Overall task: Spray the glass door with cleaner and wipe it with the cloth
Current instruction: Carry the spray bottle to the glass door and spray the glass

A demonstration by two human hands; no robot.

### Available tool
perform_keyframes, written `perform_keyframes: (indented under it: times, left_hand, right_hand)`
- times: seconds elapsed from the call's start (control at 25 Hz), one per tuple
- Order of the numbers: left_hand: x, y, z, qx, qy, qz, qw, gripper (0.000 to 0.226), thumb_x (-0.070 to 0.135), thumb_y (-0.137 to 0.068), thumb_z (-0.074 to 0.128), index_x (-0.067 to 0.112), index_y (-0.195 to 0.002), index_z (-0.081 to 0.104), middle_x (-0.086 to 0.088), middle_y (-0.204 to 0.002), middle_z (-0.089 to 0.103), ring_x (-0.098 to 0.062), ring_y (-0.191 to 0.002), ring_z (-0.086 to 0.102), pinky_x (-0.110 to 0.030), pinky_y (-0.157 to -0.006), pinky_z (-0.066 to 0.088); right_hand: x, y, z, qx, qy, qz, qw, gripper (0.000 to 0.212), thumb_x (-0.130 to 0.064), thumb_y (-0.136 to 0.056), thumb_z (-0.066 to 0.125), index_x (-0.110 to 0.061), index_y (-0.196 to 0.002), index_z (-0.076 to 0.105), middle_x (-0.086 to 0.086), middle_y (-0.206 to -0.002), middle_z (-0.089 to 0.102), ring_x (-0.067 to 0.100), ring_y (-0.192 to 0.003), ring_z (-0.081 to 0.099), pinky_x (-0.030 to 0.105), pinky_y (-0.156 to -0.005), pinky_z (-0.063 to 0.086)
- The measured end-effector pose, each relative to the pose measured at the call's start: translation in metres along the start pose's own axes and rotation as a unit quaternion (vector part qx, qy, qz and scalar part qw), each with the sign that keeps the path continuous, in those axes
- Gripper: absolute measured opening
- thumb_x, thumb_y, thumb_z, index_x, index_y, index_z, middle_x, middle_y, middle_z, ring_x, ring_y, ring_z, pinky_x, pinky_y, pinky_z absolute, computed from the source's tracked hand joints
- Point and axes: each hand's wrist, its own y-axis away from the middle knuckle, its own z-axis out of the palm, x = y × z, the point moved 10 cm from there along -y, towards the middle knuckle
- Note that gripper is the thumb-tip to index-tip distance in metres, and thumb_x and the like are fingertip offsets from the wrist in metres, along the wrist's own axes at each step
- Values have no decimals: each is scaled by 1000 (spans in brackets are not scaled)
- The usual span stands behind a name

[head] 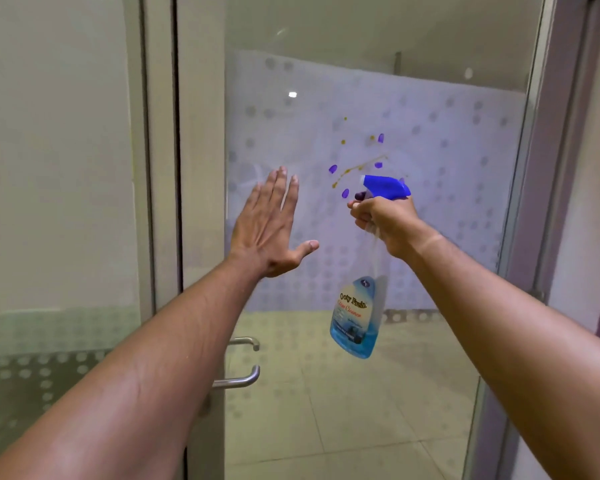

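Glass door [378, 109] fills the centre, frosted dotted band across its middle, purple and yellow marks on the pane. Metal handle [239, 377] low on its left edge. Spray bottle [357, 320], blue trigger head up, hangs right of centre, near the pane. Right hand [385, 220] grips its neck, finger on trigger. Left hand [267, 226] flat, fingers straight, raised against the door's left edge, holding nothing.

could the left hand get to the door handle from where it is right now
Probably yes. The left hand is open, holds nothing and is raised flat at the glass door. The metal door handle sits below it, with nothing visible between them.
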Motion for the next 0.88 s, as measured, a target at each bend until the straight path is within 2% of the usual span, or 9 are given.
perform_keyframes:
  times: [0.16,0.28,0.36,0.52,0.72,0.8,0.88]
  left_hand:
    - [-4,-41,8,26,-22,-9,999,105,74,-84,30,6,-153,-11,-18,-162,-12,-29,-150,-12,-45,-123,2]
    - [-9,-68,9,55,-22,-18,998,105,73,-83,30,6,-153,-10,-19,-162,-12,-30,-150,-11,-46,-122,3]
    - [-12,-83,10,76,-30,-19,996,105,73,-83,30,5,-153,-9,-19,-162,-11,-31,-150,-10,-46,-122,4]
    - [-19,-106,16,91,-34,-5,995,106,74,-83,30,5,-153,-10,-19,-162,-11,-32,-150,-10,-47,-122,3]
    - [-33,-124,16,109,-26,1,994,106,73,-82,31,6,-153,-10,-19,-162,-12,-31,-150,-11,-47,-122,4]
    - [-35,-129,16,114,-28,2,993,106,74,-82,29,6,-153,-10,-19,-161,-12,-31,-150,-11,-47,-122,3]
    - [-39,-133,16,117,-28,4,993,106,75,-82,29,6,-153,-11,-19,-161,-12,-32,-150,-11,-47,-122,2]
  right_hand:
    - [-19,-42,4,-6,7,-4,1000,18,4,-84,65,-8,-97,61,9,-90,66,15,-80,66,27,-74,57]
    - [-29,-65,5,9,16,-14,1000,18,3,-84,65,-8,-97,60,9,-90,69,16,-83,67,31,-80,58]
    - [-36,-76,11,14,12,-21,1000,19,5,-84,64,-6,-97,59,9,-88,68,17,-84,67,30,-78,58]
    - [-48,-96,16,47,17,-19,999,28,6,-82,58,-3,-108,57,12,-93,69,18,-84,67,31,-77,58]
    - [-78,-106,31,71,48,-49,995,12,5,-81,50,-6,-82,56,13,-86,68,18,-77,64,34,-81,57]
    - [-89,-111,38,71,51,-61,994,17,7,-79,48,-4,-88,57,16,-92,69,18,-75,64,32,-77,58]
    - [-95,-117,44,68,54,-60,994,31,8,-77,48,-1,-104,58,15,-96,70,19,-77,66,30,-73,58]
